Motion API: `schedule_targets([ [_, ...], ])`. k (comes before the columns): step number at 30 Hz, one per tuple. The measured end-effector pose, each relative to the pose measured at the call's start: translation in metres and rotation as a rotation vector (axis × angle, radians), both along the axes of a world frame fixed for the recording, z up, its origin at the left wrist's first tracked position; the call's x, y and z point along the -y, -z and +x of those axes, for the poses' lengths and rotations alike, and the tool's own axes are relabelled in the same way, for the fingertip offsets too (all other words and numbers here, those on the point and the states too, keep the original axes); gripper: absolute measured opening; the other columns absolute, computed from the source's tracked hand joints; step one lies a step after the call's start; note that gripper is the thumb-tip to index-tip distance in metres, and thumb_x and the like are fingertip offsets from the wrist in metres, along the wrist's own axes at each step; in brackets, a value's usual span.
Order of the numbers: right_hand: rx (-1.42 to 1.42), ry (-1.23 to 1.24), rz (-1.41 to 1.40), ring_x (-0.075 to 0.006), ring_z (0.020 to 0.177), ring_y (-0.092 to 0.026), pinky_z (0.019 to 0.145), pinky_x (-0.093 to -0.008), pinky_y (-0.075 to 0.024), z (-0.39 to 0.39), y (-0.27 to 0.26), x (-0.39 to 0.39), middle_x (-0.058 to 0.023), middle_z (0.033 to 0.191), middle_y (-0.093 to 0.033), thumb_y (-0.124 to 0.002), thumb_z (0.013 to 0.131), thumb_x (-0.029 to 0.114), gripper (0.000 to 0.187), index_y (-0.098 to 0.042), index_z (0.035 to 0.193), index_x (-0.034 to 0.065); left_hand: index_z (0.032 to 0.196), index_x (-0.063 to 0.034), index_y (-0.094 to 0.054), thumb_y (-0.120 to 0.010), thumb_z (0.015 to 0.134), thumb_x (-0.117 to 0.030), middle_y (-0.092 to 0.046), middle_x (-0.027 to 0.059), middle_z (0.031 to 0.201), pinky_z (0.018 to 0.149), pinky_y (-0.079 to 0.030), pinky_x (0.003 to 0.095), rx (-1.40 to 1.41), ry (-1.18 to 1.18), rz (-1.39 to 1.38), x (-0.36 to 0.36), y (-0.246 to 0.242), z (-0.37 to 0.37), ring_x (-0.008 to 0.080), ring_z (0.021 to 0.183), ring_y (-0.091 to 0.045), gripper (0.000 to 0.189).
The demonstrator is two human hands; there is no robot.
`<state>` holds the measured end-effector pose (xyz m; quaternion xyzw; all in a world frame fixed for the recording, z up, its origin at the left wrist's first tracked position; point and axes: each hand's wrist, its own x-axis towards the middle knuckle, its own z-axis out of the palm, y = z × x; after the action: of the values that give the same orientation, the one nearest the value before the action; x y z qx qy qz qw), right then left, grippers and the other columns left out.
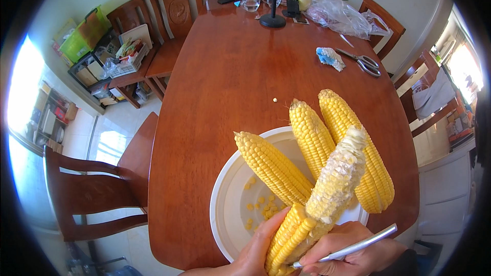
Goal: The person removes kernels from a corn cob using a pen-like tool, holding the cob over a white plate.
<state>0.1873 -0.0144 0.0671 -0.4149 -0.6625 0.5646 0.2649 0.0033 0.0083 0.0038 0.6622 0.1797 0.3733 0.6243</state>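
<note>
My left hand [256, 246] grips a partly stripped corn cob [335, 186] near its lower end. The cob's upper length is bare and pale; several rows of yellow kernels [289, 234] remain on the lower part. Pinched in my right hand [351, 243] is a slim silver pen-like metal tool [362, 243], its tip against the cob's lower end. Beneath them stands a round white plastic basin [219, 191] with loose kernels [269, 211] inside. Two full ears, a left one [272, 166] and a middle one [310, 138], lean in it. A third ear [374, 176] lies across its right side.
On the wooden table [207, 96] lie a single kernel [275, 100], a blue-and-white cloth [330, 59] and scissors [362, 62]. A black stand [272, 19], glass cups [251, 4] and plastic bags [339, 17] occupy the far end. A wooden chair [96, 191] is at the left.
</note>
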Motion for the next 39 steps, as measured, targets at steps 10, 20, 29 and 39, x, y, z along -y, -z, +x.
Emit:
schedule_targets([
  [10, -0.206, 0.187, 0.256, -0.0170, 0.076, -0.054, 0.070, -0.0278, -0.0434, 0.003, 0.025, 0.011, -0.0074, 0.082, -0.057, -0.055, 0.083, 0.015, 0.010, -0.056, 0.091, 0.0083, 0.134, -0.0021, -0.007, -0.067, 0.070, -0.010, -0.026, 0.0165, 0.131, 0.099, -0.023, 0.0350, 0.052, -0.021, -0.110, 0.003, 0.005, -0.002, 0.0244, 0.123, -0.027, 0.088],
  [20, 0.003, 0.137, 0.820, -0.0253, 0.074, -0.055, 0.066, -0.0327, -0.0458, -0.013, 0.029, 0.000, -0.0116, 0.082, -0.056, -0.064, 0.070, -0.001, 0.022, -0.049, 0.085, 0.0042, 0.134, -0.0031, -0.006, -0.068, 0.068, -0.006, -0.026, 0.0139, 0.131, 0.099, -0.024, 0.0343, 0.141, -0.017, -0.238, 0.002, 0.007, -0.001, 0.0214, 0.123, -0.027, 0.091],
  [29, 0.163, 0.026, 0.751, -0.0266, 0.073, -0.055, 0.063, -0.0325, -0.0454, -0.006, 0.021, 0.001, -0.0112, 0.083, -0.056, -0.066, 0.068, 0.000, 0.022, -0.048, 0.080, 0.0044, 0.135, -0.0037, -0.005, -0.065, 0.070, -0.003, -0.025, 0.0138, 0.131, 0.098, -0.025, 0.0337, 0.091, -0.034, -0.185, 0.005, 0.005, 0.000, 0.0224, 0.122, -0.027, 0.088],
  [39, 0.067, 0.188, 0.797, -0.0282, 0.068, -0.054, 0.058, -0.0324, -0.0457, -0.015, 0.026, 0.000, -0.0152, 0.084, -0.055, -0.069, 0.068, 0.006, 0.027, -0.045, 0.079, 0.0049, 0.135, -0.0037, 0.000, -0.066, 0.070, -0.008, -0.021, 0.0146, 0.133, 0.099, -0.022, 0.0350, 0.116, -0.009, -0.224, 0.004, 0.005, -0.001, 0.0236, 0.124, -0.023, 0.092],
])
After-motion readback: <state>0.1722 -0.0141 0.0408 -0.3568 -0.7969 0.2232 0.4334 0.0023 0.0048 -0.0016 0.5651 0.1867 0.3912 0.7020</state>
